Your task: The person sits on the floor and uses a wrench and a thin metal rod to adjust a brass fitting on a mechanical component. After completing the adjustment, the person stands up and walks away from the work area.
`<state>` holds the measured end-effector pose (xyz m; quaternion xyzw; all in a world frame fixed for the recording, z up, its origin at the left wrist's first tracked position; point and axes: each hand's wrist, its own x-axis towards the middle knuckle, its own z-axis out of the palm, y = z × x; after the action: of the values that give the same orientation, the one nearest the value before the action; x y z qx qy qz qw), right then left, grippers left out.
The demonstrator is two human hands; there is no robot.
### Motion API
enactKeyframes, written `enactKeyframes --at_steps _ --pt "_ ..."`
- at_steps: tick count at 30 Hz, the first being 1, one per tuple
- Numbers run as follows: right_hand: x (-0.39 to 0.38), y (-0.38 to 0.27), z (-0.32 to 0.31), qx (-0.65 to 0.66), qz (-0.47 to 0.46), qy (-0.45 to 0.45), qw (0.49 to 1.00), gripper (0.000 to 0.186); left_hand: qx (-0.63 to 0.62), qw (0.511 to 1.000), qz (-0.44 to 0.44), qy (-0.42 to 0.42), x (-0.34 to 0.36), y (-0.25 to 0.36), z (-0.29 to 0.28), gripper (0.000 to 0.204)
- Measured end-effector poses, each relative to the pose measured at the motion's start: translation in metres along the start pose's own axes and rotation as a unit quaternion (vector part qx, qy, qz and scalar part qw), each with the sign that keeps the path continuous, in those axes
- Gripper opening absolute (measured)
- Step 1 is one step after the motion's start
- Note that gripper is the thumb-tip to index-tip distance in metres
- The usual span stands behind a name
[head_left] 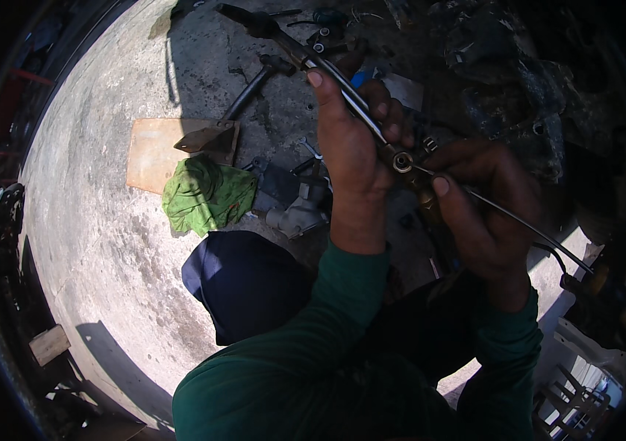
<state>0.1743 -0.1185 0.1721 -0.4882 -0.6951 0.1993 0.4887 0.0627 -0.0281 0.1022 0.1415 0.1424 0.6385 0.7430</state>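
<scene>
Stained concrete floor, partly sunlit; metal rod in left hand

I see a board lying left of the left hand, a cloth over its near edge and a hammer by its far corner.

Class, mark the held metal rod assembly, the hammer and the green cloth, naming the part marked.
Metal rod assembly (358, 107), head view: its shiny shaft.
Hammer (247, 92), head view: middle of the handle.
Green cloth (208, 195), head view: its crumpled middle.
</scene>
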Motion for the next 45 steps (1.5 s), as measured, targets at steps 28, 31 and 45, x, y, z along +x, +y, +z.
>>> enactKeyframes --at_steps 28,31,45 --pt "0.005 -0.001 -0.001 -0.071 0.016 -0.020 0.997 0.010 0.078 0.984 0.161 0.006 -0.004 -0.008 0.004 0.075" --pt "0.005 0.003 -0.002 -0.064 0.023 -0.029 0.997 0.009 0.069 0.983 0.168 0.002 -0.002 -0.010 0.004 0.073" --pt "0.002 0.012 0.000 -0.030 0.026 -0.010 0.999 0.009 0.112 0.978 0.178 0.013 -0.003 -0.009 0.005 0.082"
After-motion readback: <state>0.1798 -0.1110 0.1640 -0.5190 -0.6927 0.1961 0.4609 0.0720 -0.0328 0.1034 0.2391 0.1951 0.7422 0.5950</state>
